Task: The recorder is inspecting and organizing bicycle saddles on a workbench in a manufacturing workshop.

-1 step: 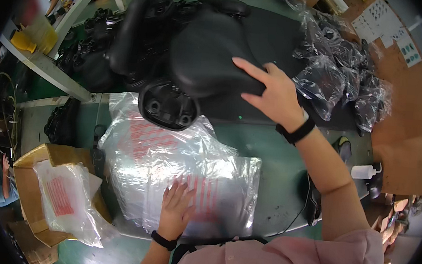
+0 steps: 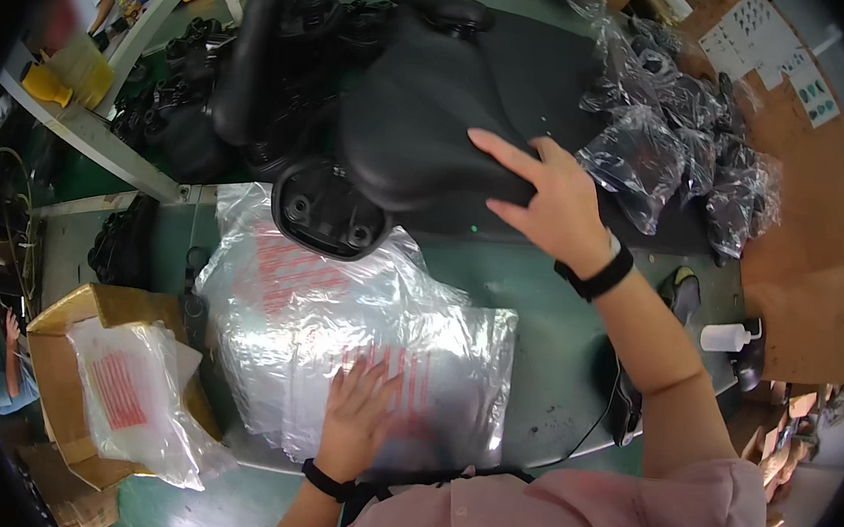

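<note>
A broad black bicycle saddle with a smooth padded top is at the upper middle. My right hand grips its right end, with the thumb on the near side and the index finger stretched across the top. Under the saddle's left side, another black saddle lies upside down, its hollow underside showing, on the clear plastic bags. My left hand lies flat on the near part of these red-printed bags, fingers slightly spread and holding nothing.
Several black saddles crowd the far left of the green table. Plastic-wrapped saddles are heaped at the right. An open cardboard box with plastic bags stands at the left. A white bottle is near the right edge.
My right hand and the end of the saddle it holds have shifted very slightly toward me. My left hand still rests on the bags.
</note>
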A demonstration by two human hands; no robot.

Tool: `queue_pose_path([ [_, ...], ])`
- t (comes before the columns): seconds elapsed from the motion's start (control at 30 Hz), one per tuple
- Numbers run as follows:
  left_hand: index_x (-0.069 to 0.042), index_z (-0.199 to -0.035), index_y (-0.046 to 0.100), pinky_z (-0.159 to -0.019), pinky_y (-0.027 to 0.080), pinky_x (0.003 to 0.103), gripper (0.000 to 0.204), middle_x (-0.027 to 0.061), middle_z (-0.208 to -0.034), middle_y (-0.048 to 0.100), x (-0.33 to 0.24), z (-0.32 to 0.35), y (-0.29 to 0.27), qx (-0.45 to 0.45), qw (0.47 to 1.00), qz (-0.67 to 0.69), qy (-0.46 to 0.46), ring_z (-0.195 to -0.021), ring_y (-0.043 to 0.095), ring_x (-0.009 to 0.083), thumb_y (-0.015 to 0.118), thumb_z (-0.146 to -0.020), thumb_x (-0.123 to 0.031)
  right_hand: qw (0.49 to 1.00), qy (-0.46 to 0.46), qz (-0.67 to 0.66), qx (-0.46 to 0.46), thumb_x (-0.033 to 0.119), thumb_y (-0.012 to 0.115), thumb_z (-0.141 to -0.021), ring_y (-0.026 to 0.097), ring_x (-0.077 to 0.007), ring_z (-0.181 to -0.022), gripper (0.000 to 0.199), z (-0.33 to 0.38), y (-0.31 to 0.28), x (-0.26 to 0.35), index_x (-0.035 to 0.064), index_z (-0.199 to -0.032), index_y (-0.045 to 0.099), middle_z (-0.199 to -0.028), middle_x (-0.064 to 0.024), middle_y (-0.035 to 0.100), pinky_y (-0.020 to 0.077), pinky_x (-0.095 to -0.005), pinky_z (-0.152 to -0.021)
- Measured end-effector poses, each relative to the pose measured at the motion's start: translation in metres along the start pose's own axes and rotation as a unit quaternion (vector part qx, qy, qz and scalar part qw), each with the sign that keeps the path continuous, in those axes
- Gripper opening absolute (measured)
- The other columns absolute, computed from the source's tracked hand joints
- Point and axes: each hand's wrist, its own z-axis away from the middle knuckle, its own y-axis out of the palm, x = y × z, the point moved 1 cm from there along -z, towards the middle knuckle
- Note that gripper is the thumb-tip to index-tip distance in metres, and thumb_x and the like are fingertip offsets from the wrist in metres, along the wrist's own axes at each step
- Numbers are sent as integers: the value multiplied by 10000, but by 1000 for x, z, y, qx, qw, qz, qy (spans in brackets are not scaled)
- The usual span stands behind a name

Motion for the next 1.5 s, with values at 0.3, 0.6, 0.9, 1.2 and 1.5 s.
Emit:
queue_pose_path([
  [0.3,-288,-1361,484,-1049,291,529,663,27,-1433,412,-172,-58,-18,2,957,-131,260,-1325,358,292,678,-740,-416,997,34,-75,-3,140,801,-554,614,-323,-831,703,200,-53,28,293,-1218,628,-982,-167,599,522,-376,-715],
  [0.6,9,-1157,618,-892,476,412,410,239,-1117,628,-55,-42,-16,-5,995,-57,-83,-1055,592,375,533,-919,-313,956,144,-240,85,152,816,-599,623,-262,-789,732,340,-60,-4,225,-1286,574,-937,-146,620,528,-333,-704],
  [0.9,-64,-1432,348,-1073,345,417,716,126,-1428,427,-97,6,142,110,489,863,-68,-1259,446,257,345,-953,-597,125,255,-947,150,537,531,-813,586,-288,-629,705,424,8,54,9,-1275,470,-1013,-223,574,462,-345,-454],
  [1.2,-36,-1219,495,-876,468,443,482,166,-1224,537,-93,-23,102,62,890,394,-220,-1047,545,284,558,-906,-397,393,320,-861,47,513,656,-768,607,-285,-628,716,458,1,-15,-35,-1205,511,-980,-209,618,485,-361,-489],
  [1.5,-6,-1016,526,-762,508,440,297,212,-998,576,-81,-25,204,-29,991,-111,-74,-907,592,374,621,-763,-129,364,422,-829,33,311,569,-870,630,-317,-970,535,458,24,-22,-42,-1263,478,-1058,-186,619,540,-389,-751],
])
